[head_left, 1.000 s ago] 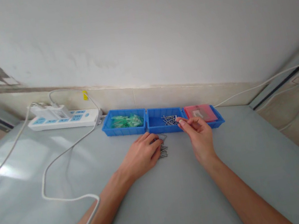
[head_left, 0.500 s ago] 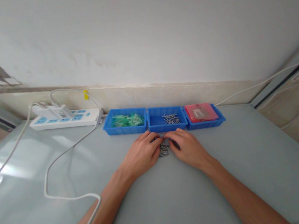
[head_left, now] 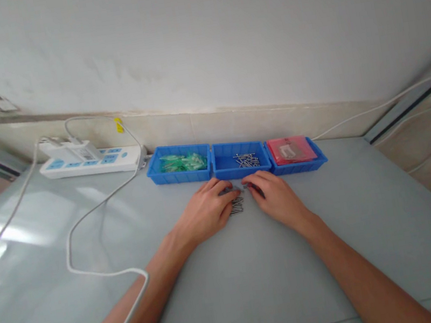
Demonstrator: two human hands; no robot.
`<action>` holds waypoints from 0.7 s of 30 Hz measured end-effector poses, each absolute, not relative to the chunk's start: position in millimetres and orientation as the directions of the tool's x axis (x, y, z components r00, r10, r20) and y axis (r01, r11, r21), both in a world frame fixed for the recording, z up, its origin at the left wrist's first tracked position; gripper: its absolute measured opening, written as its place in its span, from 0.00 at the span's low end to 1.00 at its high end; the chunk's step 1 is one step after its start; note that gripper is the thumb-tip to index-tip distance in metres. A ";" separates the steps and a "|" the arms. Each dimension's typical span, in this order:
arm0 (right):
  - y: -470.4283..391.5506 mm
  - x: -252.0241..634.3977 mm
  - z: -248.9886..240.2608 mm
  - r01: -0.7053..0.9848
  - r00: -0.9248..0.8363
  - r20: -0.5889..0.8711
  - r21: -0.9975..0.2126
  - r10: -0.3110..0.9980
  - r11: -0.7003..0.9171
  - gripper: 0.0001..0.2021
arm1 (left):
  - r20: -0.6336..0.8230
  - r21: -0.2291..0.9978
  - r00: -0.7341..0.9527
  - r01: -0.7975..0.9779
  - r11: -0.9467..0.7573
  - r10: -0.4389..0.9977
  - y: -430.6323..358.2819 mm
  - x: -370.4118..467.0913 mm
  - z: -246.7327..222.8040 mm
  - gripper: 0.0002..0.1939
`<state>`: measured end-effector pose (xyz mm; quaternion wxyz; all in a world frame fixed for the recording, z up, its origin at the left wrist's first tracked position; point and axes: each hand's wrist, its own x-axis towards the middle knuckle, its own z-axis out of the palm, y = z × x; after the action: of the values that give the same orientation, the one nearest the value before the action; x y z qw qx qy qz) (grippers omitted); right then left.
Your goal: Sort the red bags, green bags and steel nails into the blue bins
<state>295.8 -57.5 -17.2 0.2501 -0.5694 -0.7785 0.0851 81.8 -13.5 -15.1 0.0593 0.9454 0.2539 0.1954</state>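
My left hand (head_left: 211, 207) rests at the tabletop in front of the blue trays, thumb and fingers curled together near a small grey piece too blurred to name. Beside and partly under it lies a small pile of metal screws (head_left: 237, 206). Facing it, my right hand (head_left: 277, 195) has its thumb and index finger pinched close, with a tiny grey bit at the tips that I cannot identify. A narrow gap separates the two sets of fingertips. Just behind them, the middle blue tray (head_left: 223, 175) contains more loose screws (head_left: 247, 160).
A left blue tray (head_left: 177, 178) holds green packets (head_left: 183, 162); a right blue tray (head_left: 302, 167) carries red packets (head_left: 291, 149). At the back left lies a power strip (head_left: 117, 160) with chargers plugged in. A white cable (head_left: 106, 273) loops over my left forearm. Behind stands a wall (head_left: 198, 49).
My right fingertips have drawn apart from the left ones, widening the gap between them. The head view has tipped down a little, bringing the table's front edge into sight.
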 end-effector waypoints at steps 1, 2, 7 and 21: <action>-57.6 297.5 -17.7 0.850 -0.232 0.285 -0.406 0.930 0.337 0.14 | 0.339 0.213 0.793 0.460 -0.862 0.507 -13.4 81.9 -15.1 0.17; -57.7 299.1 -18.3 0.855 -0.241 0.278 -0.392 0.930 0.339 0.14 | 0.338 0.213 0.792 0.461 -0.861 0.508 -13.5 82.0 -15.1 0.17; -59.3 302.6 -21.1 0.866 -0.279 0.261 -0.348 0.924 0.360 0.17 | 0.327 0.203 0.796 0.467 -0.860 0.509 -13.7 82.2 -15.8 0.16; -53.0 285.8 -5.4 -0.199 0.301 0.102 -0.966 0.948 0.167 0.14 | 0.341 0.198 0.796 0.459 -0.866 0.500 -12.4 80.5 -15.4 0.16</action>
<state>285.8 -53.0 -5.4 0.6531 -0.4730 -0.3961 0.4391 80.5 -12.4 -15.4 0.0525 0.9462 0.2532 0.1944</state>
